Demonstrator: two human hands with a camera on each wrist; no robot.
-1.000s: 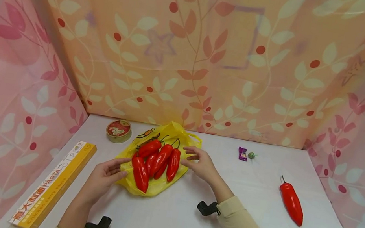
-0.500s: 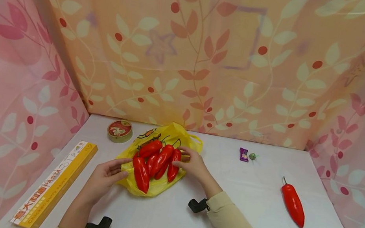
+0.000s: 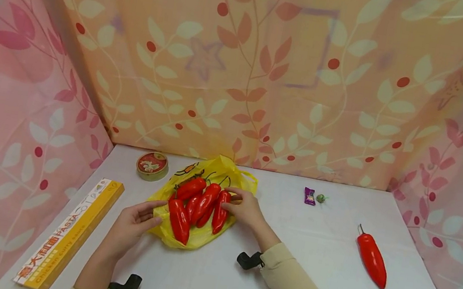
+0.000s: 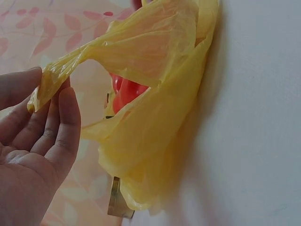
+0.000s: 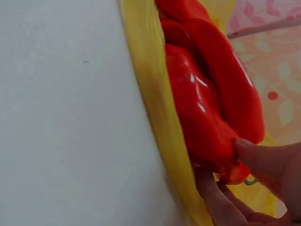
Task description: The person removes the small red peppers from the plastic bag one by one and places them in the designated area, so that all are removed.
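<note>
A yellow plastic bag [image 3: 227, 168] lies with its mouth towards me, several glossy red chili peppers inside. My left hand [image 3: 127, 230] pinches the edge of the bag mouth; in the left wrist view thumb and fingers clasp the gathered plastic [image 4: 141, 52]. At the right side of the mouth, my right hand [image 3: 250, 211] grips the rightmost chili pepper [image 3: 219, 218] near its stem end. The right wrist view shows the thumb on top of that pepper [image 5: 193, 113] and fingers beneath it, still within the bag's rim.
Another red chili pepper [image 3: 371, 260] lies alone at the right. Behind stand a small purple candy wrapper [image 3: 309, 196] and a round green lollipop-like item [image 3: 320, 198]. A round red-topped tin [image 3: 152, 166] and a long pasta box [image 3: 69, 235] are at the left. Patterned cloth walls [image 3: 244, 65] enclose the table.
My right hand has moved left from the bag's edge and taken hold of the rightmost chili pepper, which has shifted slightly towards me. The left hand keeps its place at the bag.
</note>
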